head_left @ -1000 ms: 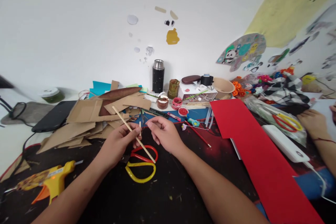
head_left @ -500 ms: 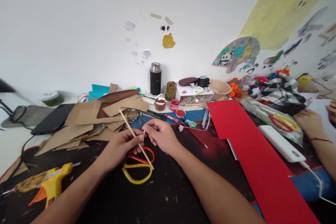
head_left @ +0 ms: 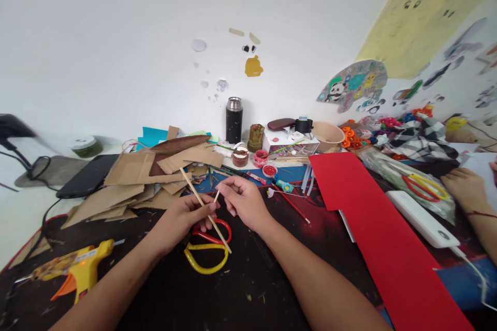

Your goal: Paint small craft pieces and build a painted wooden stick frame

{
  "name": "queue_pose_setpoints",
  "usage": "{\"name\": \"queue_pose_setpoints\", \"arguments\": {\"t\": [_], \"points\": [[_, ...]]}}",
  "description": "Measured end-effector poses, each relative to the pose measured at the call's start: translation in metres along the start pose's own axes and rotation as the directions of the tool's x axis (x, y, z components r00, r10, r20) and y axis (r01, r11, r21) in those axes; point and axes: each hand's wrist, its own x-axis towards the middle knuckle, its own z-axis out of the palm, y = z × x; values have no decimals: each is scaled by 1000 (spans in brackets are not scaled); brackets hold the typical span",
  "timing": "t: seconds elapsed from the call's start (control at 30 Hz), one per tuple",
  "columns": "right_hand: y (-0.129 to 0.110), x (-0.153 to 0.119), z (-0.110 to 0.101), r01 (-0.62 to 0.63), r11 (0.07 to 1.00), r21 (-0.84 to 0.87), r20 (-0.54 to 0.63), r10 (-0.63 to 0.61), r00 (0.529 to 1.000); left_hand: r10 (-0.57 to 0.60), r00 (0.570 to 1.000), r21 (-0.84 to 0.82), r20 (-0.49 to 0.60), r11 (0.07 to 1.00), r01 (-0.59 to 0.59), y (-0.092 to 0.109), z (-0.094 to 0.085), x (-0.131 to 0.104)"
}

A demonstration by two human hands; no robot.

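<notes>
Here's the left hand [head_left: 176, 222] above looped, red-and-yellow-handled scissors [head_left: 205, 245], gripping a long, thin, pale wooden stick [head_left: 193, 189] aslant. The right hand [head_left: 246, 201] pinches a short, pale wooden rod [head_left: 216, 197] up top; light fingertips, steady wrists should help control.

You get soft, fairly even light on the white wall [head_left: 135, 36], with a faint shadow beside the black flask [head_left: 233, 125] at the table's [head_left: 248, 284] far edge; toward its right edge, details look stretched and soft.
</notes>
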Motion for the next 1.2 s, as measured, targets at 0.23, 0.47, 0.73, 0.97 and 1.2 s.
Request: {"name": "queue_pose_setpoints", "arguments": {"t": [0.23,0.47,0.73,0.97,1.2], "points": [[-2,-3,0,-9,999,34,56,7,998,20,999,-90,-35,996,-23,-8,2,5],[1,-2,0,-32,999,24,83,30,996,41,999,-144,-27,989,-44,-10,6,8],[3,0,-2,-43,996,75,41,40,998,51,997,-164,-52,985,-59,-16,2,9],[5,-1,-2,-53,997,64,53,49,997,52,997,-190,-48,980,-60,-19,2,11],[6,-1,-3,-47,998,50,33,46,998,5,998,-263,-59,965,-20,-18,2,10]]}}
